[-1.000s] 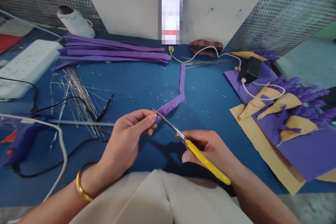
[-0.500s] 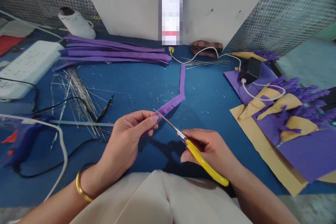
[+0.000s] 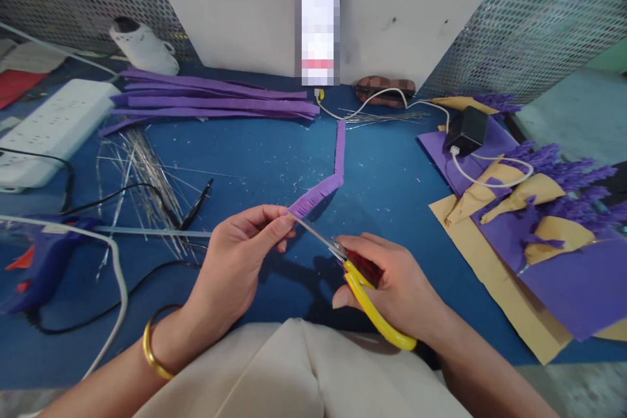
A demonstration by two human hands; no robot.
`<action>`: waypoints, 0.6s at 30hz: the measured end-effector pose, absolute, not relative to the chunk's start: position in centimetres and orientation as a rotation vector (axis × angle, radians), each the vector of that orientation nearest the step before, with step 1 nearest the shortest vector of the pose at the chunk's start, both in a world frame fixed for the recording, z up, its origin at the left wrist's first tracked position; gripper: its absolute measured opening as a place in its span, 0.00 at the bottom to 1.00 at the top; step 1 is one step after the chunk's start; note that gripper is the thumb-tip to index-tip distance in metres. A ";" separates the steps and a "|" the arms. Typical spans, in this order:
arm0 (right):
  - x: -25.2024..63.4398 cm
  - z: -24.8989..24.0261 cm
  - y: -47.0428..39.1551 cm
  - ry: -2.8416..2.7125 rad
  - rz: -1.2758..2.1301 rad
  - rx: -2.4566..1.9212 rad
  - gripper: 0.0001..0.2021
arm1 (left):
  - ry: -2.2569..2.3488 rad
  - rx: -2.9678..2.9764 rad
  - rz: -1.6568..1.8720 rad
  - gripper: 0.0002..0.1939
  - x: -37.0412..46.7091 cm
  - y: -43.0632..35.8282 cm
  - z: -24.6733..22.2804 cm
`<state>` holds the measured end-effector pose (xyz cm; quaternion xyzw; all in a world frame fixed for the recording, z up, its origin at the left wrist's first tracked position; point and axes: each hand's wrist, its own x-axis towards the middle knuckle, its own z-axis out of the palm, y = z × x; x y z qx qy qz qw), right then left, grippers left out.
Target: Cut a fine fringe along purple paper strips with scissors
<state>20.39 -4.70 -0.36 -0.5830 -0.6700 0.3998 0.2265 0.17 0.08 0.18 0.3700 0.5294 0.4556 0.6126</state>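
Note:
My left hand (image 3: pixel 235 261) pinches the near end of a long purple paper strip (image 3: pixel 337 157) that runs away across the blue table and bends at its middle; its near half is cut into a fringe. My right hand (image 3: pixel 392 287) grips yellow-handled scissors (image 3: pixel 362 287), whose thin blades (image 3: pixel 313 235) point up-left and meet the strip right at my left fingertips. A gold bangle (image 3: pixel 154 346) sits on my left wrist.
A pile of purple strips (image 3: pixel 210 101) lies at the back left, with thin wires (image 3: pixel 142 176), a blue glue gun (image 3: pixel 39 261), a white power strip (image 3: pixel 53 124) and cables. Purple and tan paper sheets with finished purple flowers (image 3: pixel 553 209) and a black charger (image 3: pixel 465 130) fill the right. A phone (image 3: pixel 317 32) leans on the back wall.
My right hand has drawn slightly toward me and the scissor handles have tilted lower. The left hand still pinches the strip in nearly the same spot.

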 end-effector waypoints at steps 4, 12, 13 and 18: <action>20.3 -0.4 -4.8 -1.859 1.048 -1.604 0.25 | 1.212 0.864 1.046 0.05 0.2 0.2 0.3; 20.2 -0.5 -4.7 -1.838 1.072 -1.589 0.25 | 1.218 0.872 1.044 0.05 0.2 0.0 0.1; 20.2 -0.5 -4.7 -1.837 1.066 -1.584 0.25 | 1.221 0.874 1.046 0.05 0.2 0.0 0.1; 20.2 -0.7 -4.8 -1.860 1.007 -1.577 0.24 | 1.226 0.866 1.062 0.04 0.3 -0.1 0.2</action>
